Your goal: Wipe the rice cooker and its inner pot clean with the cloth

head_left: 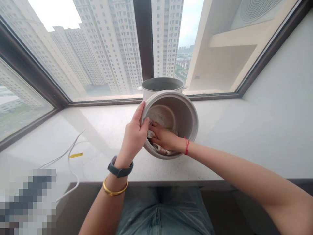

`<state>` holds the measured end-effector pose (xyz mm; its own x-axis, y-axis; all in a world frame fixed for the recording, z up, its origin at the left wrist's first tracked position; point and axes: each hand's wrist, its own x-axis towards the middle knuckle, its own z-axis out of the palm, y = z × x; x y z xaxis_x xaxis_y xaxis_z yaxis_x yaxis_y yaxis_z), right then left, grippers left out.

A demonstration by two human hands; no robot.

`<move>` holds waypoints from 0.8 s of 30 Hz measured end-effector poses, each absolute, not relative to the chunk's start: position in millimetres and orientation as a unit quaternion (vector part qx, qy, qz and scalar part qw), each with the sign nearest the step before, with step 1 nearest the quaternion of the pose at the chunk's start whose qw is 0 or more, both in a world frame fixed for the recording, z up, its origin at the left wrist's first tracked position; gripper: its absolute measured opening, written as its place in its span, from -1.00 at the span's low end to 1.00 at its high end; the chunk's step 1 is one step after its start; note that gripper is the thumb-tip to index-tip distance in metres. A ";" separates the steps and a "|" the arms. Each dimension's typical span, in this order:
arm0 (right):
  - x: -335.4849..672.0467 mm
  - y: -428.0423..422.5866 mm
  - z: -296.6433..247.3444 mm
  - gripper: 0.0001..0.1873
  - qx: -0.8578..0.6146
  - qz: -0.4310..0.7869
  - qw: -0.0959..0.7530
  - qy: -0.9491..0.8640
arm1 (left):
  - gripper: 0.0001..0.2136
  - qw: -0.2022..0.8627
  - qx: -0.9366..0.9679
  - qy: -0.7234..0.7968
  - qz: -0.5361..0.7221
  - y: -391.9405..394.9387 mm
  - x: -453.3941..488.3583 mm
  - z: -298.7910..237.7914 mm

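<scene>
Your jeans (161, 212) fill the bottom centre. Your left hand (135, 133) pinches the rim of a pot (184, 114) between thumb and fingers; it tilts toward you mid-frame, over the windowsill (227, 130). Inside, your right hand (166, 137) lies on a crumpled cloth (151, 134), fingers slightly spread; their grip I cannot tell. Beyond, at upper centre, a white cooker (162, 85) stands by the window.

1 head-worn camera looks forward, down into the pot (185, 118).
</scene>
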<state>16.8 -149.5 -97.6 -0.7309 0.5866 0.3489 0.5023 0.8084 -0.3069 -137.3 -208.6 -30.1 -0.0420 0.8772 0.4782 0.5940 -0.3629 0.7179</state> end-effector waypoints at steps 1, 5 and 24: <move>12.5 -143.1 -98.9 -0.39 -0.295 0.048 0.222 -0.928 | -0.43 0.154 0.677 0.543 0.472 -206.7 -140.2 -29.3; 9.7 -122.9 -91.9 -0.50 -0.271 -0.151 0.213 -0.926 | -0.43 0.147 0.686 0.538 0.467 -203.1 -149.0 -27.0; 33.9 -199.4 -33.2 -0.83 -0.460 0.230 0.007 -0.857 | -0.48 0.145 0.594 0.560 0.559 -217.3 -135.6 -55.8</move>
<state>33.9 -199.4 -33.2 -0.5759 0.7927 -0.2000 0.7862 0.4699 -0.4014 -135.6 -217.3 -55.8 -0.2524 0.8276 0.5014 0.5036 -0.3302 0.7984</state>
